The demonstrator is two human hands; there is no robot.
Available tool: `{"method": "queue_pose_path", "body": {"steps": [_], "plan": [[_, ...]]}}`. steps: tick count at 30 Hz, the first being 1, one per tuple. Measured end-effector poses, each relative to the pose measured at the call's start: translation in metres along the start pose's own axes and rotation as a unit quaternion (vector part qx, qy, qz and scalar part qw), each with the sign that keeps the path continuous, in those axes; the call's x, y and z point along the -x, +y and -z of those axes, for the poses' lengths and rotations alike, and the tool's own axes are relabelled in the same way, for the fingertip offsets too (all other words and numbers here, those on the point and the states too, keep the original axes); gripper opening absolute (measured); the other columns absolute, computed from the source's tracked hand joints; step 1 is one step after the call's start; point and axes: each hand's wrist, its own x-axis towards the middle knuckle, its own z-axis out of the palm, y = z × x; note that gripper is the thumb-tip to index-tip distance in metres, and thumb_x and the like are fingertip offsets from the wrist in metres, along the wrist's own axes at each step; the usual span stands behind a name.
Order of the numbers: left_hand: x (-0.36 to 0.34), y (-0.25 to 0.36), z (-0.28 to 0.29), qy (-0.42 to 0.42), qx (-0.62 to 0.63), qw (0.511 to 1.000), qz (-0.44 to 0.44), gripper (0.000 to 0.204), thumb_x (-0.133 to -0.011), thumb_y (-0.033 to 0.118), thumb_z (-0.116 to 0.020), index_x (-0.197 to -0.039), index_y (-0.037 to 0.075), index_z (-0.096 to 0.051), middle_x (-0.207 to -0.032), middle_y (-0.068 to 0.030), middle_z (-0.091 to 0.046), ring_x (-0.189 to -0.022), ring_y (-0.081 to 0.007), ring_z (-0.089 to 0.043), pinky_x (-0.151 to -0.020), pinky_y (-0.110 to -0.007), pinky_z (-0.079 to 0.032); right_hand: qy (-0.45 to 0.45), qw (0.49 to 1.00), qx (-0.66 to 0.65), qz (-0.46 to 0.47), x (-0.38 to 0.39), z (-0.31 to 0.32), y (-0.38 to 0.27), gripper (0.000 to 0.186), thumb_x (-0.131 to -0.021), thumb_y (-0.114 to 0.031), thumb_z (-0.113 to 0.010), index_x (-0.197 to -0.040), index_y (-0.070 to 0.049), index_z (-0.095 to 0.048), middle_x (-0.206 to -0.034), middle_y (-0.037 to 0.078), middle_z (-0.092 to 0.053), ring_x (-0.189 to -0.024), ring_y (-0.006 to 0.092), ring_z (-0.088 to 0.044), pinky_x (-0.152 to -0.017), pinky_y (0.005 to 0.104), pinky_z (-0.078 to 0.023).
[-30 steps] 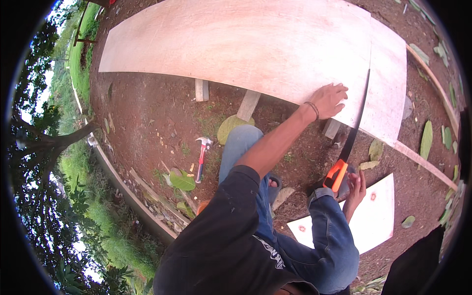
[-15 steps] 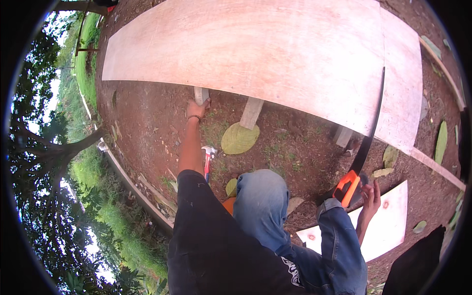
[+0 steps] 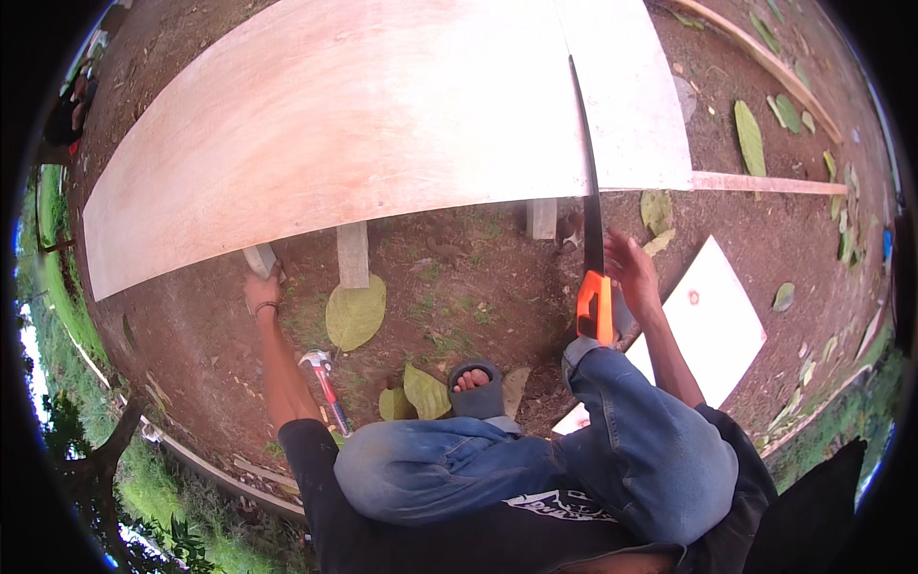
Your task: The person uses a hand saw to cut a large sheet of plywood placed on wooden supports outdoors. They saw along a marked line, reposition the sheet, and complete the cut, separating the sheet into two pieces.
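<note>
A large pale plywood sheet [image 3: 316, 124] spreads out in front of me, propped low above the ground. A handsaw [image 3: 593, 230] with a dark blade and an orange handle stands in a cut line near the sheet's right end, its handle just beyond my right knee. Beside the blade is my right hand [image 3: 633, 268], fingers apart and off the handle. At the sheet's near left edge, my left hand [image 3: 260, 290] is closed round the end of a wooden block [image 3: 259, 256] that juts from beneath it.
A claw hammer [image 3: 327, 387] lies on the soil near my left forearm. Two more wood supports [image 3: 352, 253] poke out under the sheet. A white board offcut [image 3: 712, 320] lies at the right, and a timber strip [image 3: 765, 182] extends past the sheet. Large leaves [image 3: 356, 314] are scattered about.
My view has swung to the right. My right hand has moved forward from beside the saw handle to beside the blade. My left hand still holds the block.
</note>
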Motion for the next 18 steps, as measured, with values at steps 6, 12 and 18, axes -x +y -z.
{"method": "queue_pose_path", "body": {"steps": [6,12,18], "plan": [[-0.007,-0.008,-0.01,-0.011,0.026,1.0,-0.006,0.082,-0.08,0.057,-0.078,-0.13,-0.005,-0.056,-0.117,-0.0332,-0.069,-0.112,-0.0472,-0.067,-0.096,-0.05,-0.053,0.019,0.96,-0.277,0.024,-0.037,-0.019,-0.033,0.089,-0.1,-0.06,-0.054,-0.156,0.004,-0.026,-0.149,0.029,-0.044,-0.14,0.0366,-0.046,-0.117,0.0478,-0.04],[0.0,-0.005,-0.011,0.03,0.067,0.997,0.014,0.081,-0.08,0.054,-0.081,-0.125,-0.007,-0.054,-0.119,-0.0348,-0.066,-0.113,-0.0488,-0.065,-0.097,-0.05,-0.051,0.014,0.974,-0.228,0.008,-0.051,-0.03,-0.015,0.082,-0.102,-0.058,-0.054,-0.151,0.004,-0.034,-0.142,0.024,-0.05,-0.131,0.0338,-0.052,-0.112,0.0464,-0.044],[0.018,0.013,-0.011,0.113,0.016,0.993,0.038,0.083,-0.078,0.055,-0.082,-0.122,-0.01,-0.055,-0.118,-0.033,-0.063,-0.111,-0.0507,-0.061,-0.096,-0.053,-0.048,-0.029,0.948,-0.316,-0.02,-0.049,-0.039,-0.023,0.082,-0.099,-0.06,-0.058,-0.144,0.006,-0.04,-0.137,0.026,-0.053,-0.13,0.0386,-0.054,-0.114,0.053,-0.043]]}}
